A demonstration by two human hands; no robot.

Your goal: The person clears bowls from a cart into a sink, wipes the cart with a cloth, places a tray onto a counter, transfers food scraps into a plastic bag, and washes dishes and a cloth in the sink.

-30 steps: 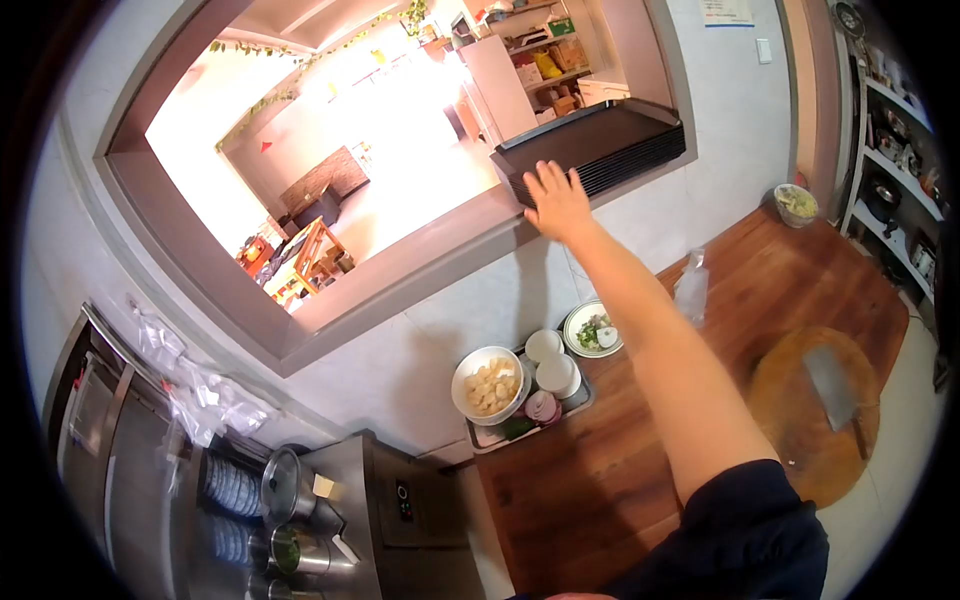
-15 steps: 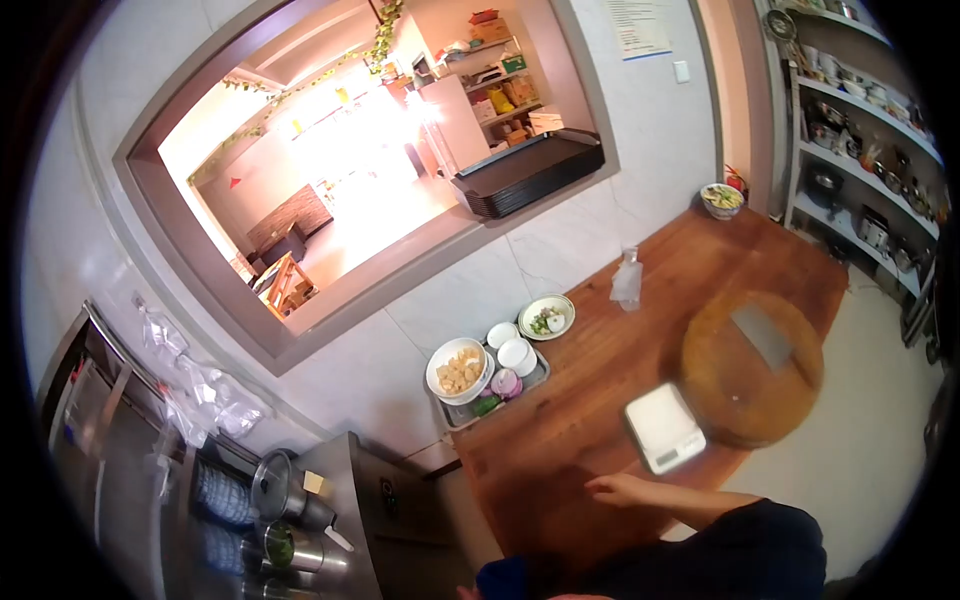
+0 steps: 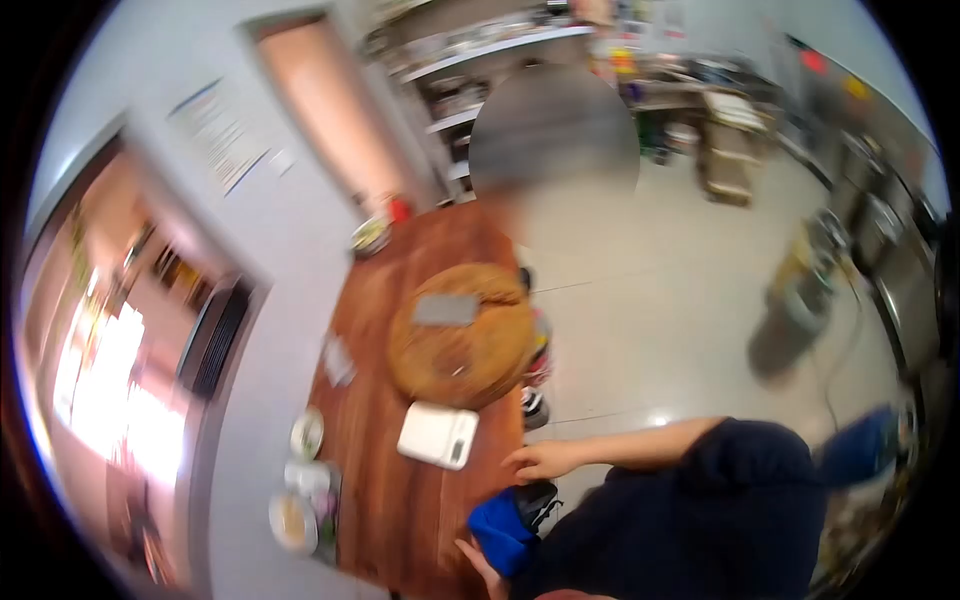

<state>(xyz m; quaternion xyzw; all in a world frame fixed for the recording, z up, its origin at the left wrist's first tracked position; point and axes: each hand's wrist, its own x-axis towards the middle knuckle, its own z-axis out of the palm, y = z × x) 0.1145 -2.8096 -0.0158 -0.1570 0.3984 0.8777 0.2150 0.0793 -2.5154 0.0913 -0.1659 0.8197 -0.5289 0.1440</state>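
Observation:
My right hand (image 3: pixel 543 461) hovers beside the table's near edge, fingers stretched out and apart, with nothing seen in it. Lower down, my left hand (image 3: pixel 482 568) is at the table edge next to a bundle of blue fabric (image 3: pixel 503 532); its fingers look spread, partly cut off from sight. A white kitchen scale (image 3: pixel 432 432) lies on the wooden table (image 3: pixel 380 510), closest to my right hand. Beyond it sits a thick round chopping board (image 3: pixel 425 355) with a cleaver (image 3: pixel 445 310) lying flat on it.
Along the wall side are a clear plastic bag (image 3: pixel 338 360), a plate of chopped food (image 3: pixel 307 434) and a bowl (image 3: pixel 292 524). Another bowl (image 3: pixel 370 238) stands at the far end. Shelves (image 3: pixel 500 42) rise behind; a gas cylinder (image 3: pixel 792 320) stands right. A blurred round patch hides part of the background.
My view has swung to the right, bringing the floor and the room's right side into sight. The blue fabric and my left hand show more fully. Scale, board and cleaver keep their places.

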